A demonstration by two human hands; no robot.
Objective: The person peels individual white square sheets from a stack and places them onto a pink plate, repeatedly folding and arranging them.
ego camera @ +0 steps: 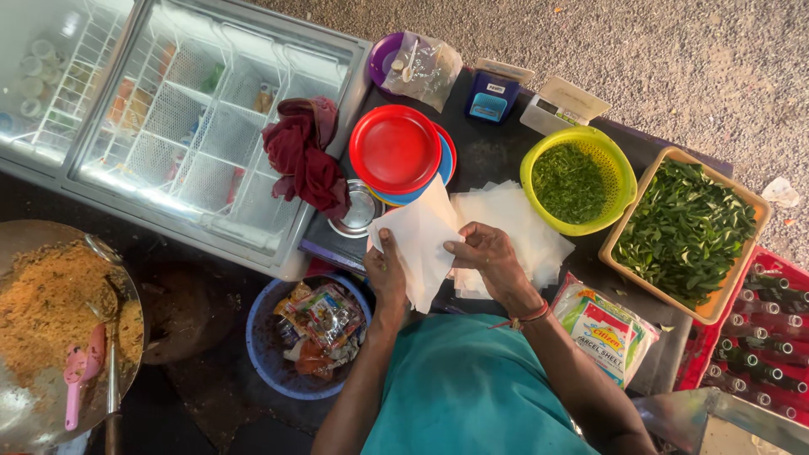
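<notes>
Both hands are on the paper now: the left hand [386, 271] pinches the near edge of a white paper sheet [419, 238], thumb on top, fingers curled shut around it, and lifts it clear of the table [489, 156]. The right hand [489, 257] is closed too, thumb and fingertips gripping the sheet's right edge, its knuckles resting over the loose stack of paper sheets [514, 227] spread just behind. The lifted sheet hangs between the two hands, tilted, its far corner reaching up toward the pile of red and blue plates [396, 150]. This looks like the step of peeling one sheet off the stack; separating it cleanly would call for a steady pull with the left while the right holds the rest down, since the thin sheets may cling together. Around them: a yellow colander of chopped greens [577, 181], a tan tray of leaves [687, 227], a packet of parcel paper [602, 330] beside the right forearm, and a blue tub of wrappers [308, 337] below the left arm.
</notes>
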